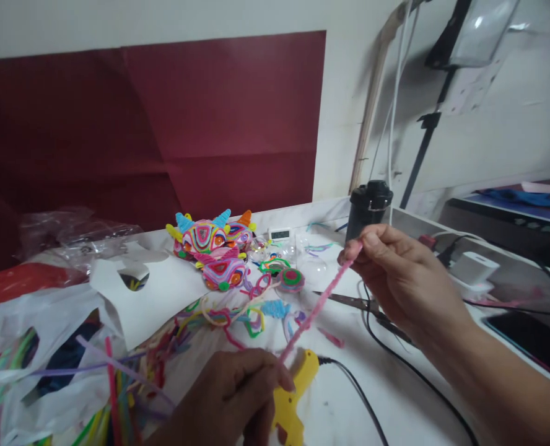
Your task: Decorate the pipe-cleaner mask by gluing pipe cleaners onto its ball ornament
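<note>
A fuzzy pink pipe cleaner (320,301) is stretched slantwise between my two hands. My left hand (238,390), low in the view, pinches its lower end. Higher up and to the right, my right hand (396,266) grips the upper end between thumb and fingers. Just beyond my left hand lies a yellow glue gun (305,368) with a black cord, partly covered by that hand. Behind my right hand, scissors (349,301) rest on the table. Coiled, colourful pipe-cleaner animal heads (205,238) with blue and orange horns sit farther back.
Plastic bags (65,359) of loose pipe cleaners spread at the left. A white sheet with a hole (163,285) lies beside them. Coloured scraps (256,316) cover the middle. A black bottle (365,214) stands behind my right hand; a phone (530,341) and white charger (474,267) are at the right.
</note>
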The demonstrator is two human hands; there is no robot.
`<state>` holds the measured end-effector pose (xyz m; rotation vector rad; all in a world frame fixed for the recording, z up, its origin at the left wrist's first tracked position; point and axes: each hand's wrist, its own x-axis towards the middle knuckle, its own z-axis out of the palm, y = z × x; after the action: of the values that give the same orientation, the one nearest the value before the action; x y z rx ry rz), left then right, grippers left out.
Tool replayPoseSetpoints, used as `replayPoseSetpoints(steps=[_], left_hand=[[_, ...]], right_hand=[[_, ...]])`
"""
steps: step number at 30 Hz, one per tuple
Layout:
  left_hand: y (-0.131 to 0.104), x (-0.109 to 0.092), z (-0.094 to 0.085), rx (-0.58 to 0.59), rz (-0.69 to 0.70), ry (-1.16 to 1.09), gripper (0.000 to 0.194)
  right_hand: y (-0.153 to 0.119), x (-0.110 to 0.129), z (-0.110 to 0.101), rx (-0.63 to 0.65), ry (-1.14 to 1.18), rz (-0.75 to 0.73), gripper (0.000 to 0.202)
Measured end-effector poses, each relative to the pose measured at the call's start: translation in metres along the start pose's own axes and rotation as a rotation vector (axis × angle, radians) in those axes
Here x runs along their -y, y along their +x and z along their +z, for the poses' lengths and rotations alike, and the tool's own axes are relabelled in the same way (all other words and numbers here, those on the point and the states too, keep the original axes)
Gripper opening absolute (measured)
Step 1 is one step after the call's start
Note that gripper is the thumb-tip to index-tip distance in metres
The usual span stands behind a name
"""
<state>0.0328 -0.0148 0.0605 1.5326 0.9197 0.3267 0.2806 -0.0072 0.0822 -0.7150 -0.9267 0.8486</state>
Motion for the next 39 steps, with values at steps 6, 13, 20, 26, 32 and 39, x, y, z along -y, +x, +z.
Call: replayPoseSetpoints(steps=[6,13,20,26,32,39], left_hand=[[0.007,-0.01,-0.007,-0.043,0.059,0.019,0.035],[0.012,-0.015,-0.005,-0.037,0.088,-0.003,0.035],[0.033,-0.019,-0.019,-0.004,0.138,-0.038,0.039],[0.092,-0.019,-0.05,-0.33,0.309,0.745,0.029],[0.126,-0.002,-0.047,-0.293,0.275,1.355,0.025],[0.132,-0.001,-0.069,-0.386,0.2,1.401,0.03]], right_hand=[[0.013,0.01,-0.001,-0.054,-0.036,-0.096,0.018],[0.02,0.005,0.002,-0.087,0.06,-0.115,0.018],[0.023,0.022,-0.005,-0.061,0.069,-0.127,0.019],[0.026,0.039,-0.015,-0.169,0.088,-0.299,0.016],[0.023,0.045,-0.018,-0.147,0.022,-0.339,0.024],[0.032,0.047,-0.025,-0.198,0.017,-0.391,0.019]])
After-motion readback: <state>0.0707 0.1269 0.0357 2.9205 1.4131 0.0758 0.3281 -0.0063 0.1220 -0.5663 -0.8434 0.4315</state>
